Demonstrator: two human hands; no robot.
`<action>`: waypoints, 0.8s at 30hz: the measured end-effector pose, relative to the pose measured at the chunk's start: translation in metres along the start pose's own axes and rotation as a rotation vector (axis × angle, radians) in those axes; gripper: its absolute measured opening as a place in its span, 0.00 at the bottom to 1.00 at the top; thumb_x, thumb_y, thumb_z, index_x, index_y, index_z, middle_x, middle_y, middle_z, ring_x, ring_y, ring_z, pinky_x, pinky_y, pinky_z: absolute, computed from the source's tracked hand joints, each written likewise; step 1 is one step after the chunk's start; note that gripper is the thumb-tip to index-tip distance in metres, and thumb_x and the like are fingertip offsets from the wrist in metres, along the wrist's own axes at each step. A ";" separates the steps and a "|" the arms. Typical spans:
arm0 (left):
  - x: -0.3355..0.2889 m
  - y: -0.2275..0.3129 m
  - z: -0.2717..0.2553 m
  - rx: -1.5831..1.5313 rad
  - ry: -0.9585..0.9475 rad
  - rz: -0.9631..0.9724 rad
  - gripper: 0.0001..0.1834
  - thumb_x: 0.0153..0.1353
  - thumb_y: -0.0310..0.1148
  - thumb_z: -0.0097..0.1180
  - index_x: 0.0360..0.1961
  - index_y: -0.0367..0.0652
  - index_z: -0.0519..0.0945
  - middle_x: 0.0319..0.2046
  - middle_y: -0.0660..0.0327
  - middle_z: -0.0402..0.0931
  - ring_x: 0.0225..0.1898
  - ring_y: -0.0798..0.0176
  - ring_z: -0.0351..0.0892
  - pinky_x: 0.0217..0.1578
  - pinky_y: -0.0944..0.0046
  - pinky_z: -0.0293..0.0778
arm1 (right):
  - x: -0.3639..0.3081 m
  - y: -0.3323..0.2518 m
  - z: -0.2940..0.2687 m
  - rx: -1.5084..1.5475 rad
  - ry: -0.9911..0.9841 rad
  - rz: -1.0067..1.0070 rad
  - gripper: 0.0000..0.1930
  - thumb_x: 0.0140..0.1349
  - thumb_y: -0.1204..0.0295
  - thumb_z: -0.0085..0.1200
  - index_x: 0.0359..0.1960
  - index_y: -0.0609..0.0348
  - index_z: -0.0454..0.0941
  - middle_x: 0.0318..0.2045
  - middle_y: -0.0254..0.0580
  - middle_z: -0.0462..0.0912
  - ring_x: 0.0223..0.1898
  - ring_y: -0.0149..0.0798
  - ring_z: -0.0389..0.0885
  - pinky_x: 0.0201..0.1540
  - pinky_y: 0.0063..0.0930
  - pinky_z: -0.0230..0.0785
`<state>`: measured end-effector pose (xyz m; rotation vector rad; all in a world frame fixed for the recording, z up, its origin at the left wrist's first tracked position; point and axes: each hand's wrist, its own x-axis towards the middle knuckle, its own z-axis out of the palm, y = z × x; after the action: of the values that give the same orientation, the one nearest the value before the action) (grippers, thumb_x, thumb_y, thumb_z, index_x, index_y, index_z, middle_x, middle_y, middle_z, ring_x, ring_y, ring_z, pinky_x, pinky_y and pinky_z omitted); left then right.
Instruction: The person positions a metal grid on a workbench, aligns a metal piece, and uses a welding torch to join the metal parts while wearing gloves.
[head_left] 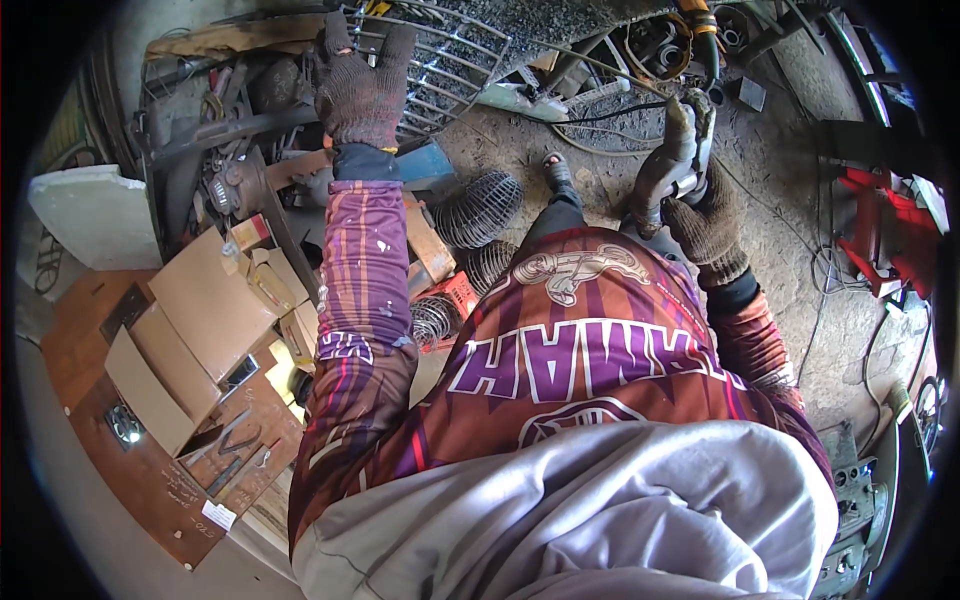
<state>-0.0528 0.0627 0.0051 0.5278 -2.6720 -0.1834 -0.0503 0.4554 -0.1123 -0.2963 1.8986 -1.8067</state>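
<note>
My left hand (365, 88), in a dark knitted glove, reaches to the far left with its fingers apart. It lies at the left edge of a curved metal grille (452, 62) made of parallel bars; whether it presses on the bars I cannot tell. My right hand (712, 222), in a brown knitted glove, is closed around the lower end of a worn grey plier-like tool (672, 150) with two thick arms. That tool points away from me, toward an orange-yellow handled tool (700, 22) at the far edge.
Coiled wire (478, 208) and a blue box (425, 165) lie left of my foot (558, 172). Opened cardboard boxes (215, 300) rest on a brown board (85, 340) at left. Cables (600, 150) cross the floor. A red object (885, 230) stands at right.
</note>
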 end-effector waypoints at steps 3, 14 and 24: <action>0.000 0.006 0.001 -0.069 0.022 -0.008 0.43 0.55 0.58 0.64 0.64 0.40 0.66 0.59 0.41 0.69 0.60 0.39 0.69 0.58 0.46 0.67 | 0.001 0.001 0.001 0.022 -0.012 -0.011 0.26 0.48 0.68 0.66 0.51 0.61 0.75 0.39 0.47 0.83 0.43 0.42 0.83 0.48 0.35 0.73; 0.001 -0.002 0.004 0.133 0.128 0.220 0.42 0.53 0.64 0.60 0.61 0.46 0.70 0.56 0.45 0.70 0.56 0.39 0.72 0.54 0.43 0.70 | -0.009 0.000 0.025 -0.011 0.119 -0.135 0.27 0.47 0.68 0.68 0.51 0.62 0.76 0.41 0.45 0.84 0.44 0.40 0.83 0.49 0.34 0.73; -0.001 0.009 -0.004 0.086 0.057 0.165 0.47 0.51 0.66 0.61 0.63 0.44 0.67 0.60 0.44 0.68 0.60 0.40 0.68 0.57 0.44 0.69 | -0.035 0.010 0.058 0.263 0.146 0.031 0.27 0.52 0.66 0.67 0.54 0.62 0.73 0.40 0.38 0.83 0.39 0.32 0.80 0.44 0.28 0.72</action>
<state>-0.0529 0.0712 0.0100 0.3301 -2.6610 -0.0060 0.0100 0.4224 -0.1149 -0.0442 1.7202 -2.0766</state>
